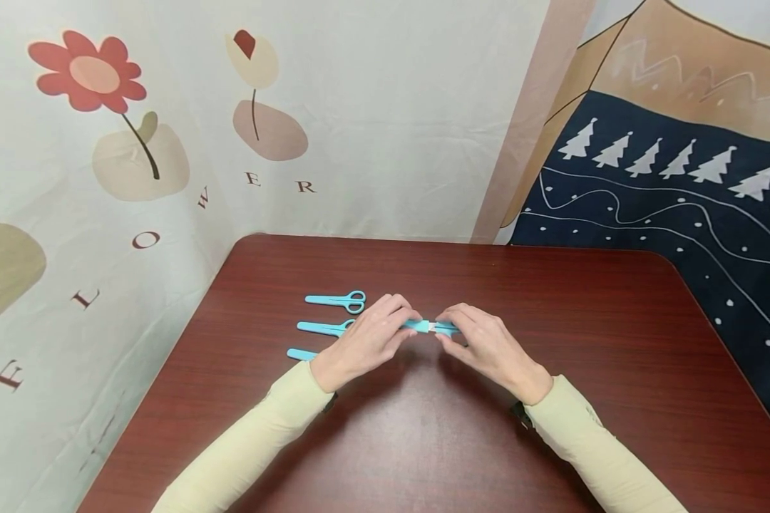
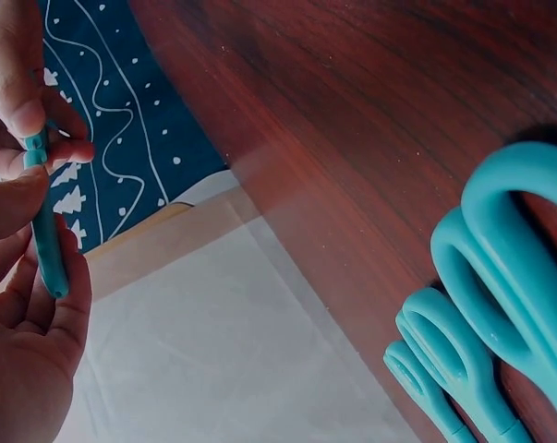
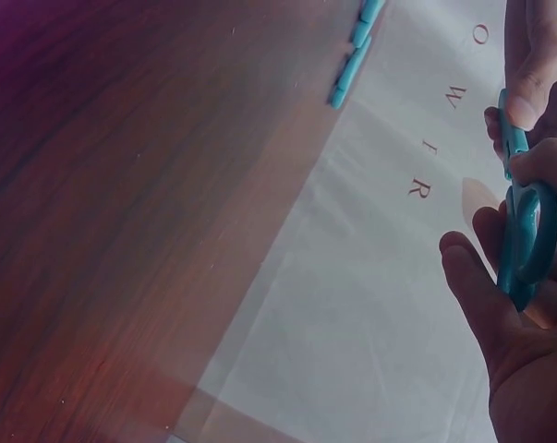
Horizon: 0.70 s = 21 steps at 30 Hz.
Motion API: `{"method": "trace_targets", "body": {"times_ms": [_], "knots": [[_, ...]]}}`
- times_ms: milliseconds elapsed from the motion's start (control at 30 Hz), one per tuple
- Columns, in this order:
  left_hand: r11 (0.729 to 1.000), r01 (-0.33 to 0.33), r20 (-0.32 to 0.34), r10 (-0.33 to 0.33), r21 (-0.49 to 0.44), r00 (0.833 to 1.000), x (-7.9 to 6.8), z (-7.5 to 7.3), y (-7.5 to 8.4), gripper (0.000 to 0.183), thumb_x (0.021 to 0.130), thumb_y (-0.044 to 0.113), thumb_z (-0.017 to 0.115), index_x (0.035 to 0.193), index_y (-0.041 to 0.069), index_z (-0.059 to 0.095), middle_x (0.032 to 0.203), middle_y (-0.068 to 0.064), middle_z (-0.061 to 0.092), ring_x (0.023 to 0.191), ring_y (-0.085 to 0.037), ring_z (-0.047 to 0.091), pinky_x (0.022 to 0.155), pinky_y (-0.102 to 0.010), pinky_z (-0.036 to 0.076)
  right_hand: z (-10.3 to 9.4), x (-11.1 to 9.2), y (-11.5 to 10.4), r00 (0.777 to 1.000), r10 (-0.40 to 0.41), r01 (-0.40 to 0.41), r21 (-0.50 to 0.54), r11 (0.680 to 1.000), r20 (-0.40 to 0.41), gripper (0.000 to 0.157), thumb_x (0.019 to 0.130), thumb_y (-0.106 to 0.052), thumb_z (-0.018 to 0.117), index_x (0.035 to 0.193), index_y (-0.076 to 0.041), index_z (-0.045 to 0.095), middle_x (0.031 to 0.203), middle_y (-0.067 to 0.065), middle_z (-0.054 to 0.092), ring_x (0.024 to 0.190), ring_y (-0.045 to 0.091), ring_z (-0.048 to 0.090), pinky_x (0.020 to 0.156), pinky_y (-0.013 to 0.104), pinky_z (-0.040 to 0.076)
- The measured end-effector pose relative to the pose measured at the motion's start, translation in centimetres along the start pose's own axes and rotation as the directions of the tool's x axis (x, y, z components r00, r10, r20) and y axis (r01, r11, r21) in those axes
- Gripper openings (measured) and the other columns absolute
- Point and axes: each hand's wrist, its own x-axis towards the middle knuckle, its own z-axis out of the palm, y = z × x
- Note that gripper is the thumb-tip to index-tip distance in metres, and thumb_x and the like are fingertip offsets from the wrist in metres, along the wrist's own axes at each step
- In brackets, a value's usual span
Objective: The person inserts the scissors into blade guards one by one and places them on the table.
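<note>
Both hands hold one pair of turquoise scissors (image 1: 447,328) over the table. My left hand (image 1: 380,332) pinches the turquoise blade cover (image 1: 417,325) between thumb and fingers. Around the handle loops, my right hand (image 1: 491,350) has its thumb and fingers curled. A short pale stretch of blade shows between cover and handles in the head view. In the right wrist view a handle loop (image 3: 542,231) lies against the right hand's fingers, while the left hand (image 3: 534,69) grips the cover's far part. Fingers hide much of the scissors.
Left of the hands, three more covered scissors lie in a column: a far pair (image 1: 335,301), a middle pair (image 1: 321,328) and a near pair (image 1: 301,354) partly hidden by the left wrist. The dark red table (image 1: 584,306) meets printed cloth (image 1: 385,142) behind.
</note>
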Motion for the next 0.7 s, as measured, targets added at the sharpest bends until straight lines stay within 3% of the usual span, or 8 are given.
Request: {"method": "trace_targets", "body": {"times_ms": [700], "knots": [[1.000,-0.016,-0.023,0.016,0.013,1.000,-0.05,0.16,-0.06,0.017,0.092,0.006,0.078,0.106,0.006,0.069,0.099,-0.001,0.060,0.088,-0.018,0.054,0.077,-0.024,0.046,0.21,0.10,-0.26,1.000,-0.004,0.003,-0.007,1.000,-0.021,0.031,0.080,-0.003,0.087,0.105,-0.005,0.069,0.101,0.005,0.068,0.082,0.012,0.063,0.069,0.028,0.059]]}}
